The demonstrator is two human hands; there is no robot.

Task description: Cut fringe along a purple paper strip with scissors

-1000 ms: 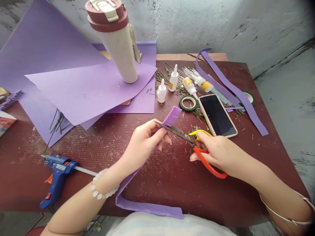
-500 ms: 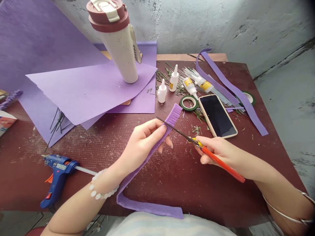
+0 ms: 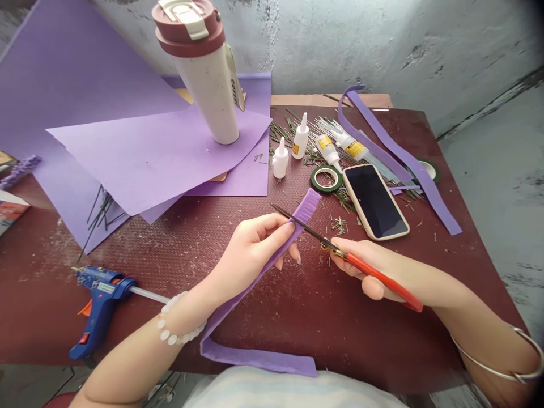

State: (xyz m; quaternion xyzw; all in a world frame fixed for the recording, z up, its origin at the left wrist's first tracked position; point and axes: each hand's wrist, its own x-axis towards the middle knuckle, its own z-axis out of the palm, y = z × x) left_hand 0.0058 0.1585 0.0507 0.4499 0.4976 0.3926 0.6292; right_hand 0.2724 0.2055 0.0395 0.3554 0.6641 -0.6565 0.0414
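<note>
Between the thumb and fingers of my left hand (image 3: 266, 243) is a long purple felt strip (image 3: 255, 357), pinched near its far end. That end shows a row of short crosswise slits, and the rest runs down under my wrist and bends along the table's near edge. My right hand (image 3: 369, 266) grips scissors (image 3: 378, 279) with red handles. Their dark blades lie across the strip just beyond my left thumb. A phone (image 3: 376, 201) with a pale case and a roll of green tape (image 3: 326, 179) lie beyond the hands.
A blue glue gun (image 3: 100, 306) lies at the left. Large purple sheets (image 3: 140, 164) cover the back left, with a cream tumbler (image 3: 208, 90) standing on them. Small glue bottles (image 3: 301, 139), wire stems and more purple strips (image 3: 395, 147) lie at the back right of the table.
My left hand and the strip's slit end have shifted slightly right and toward me. The scissors have moved a little left, and my right-hand fingers have changed position on the handles.
</note>
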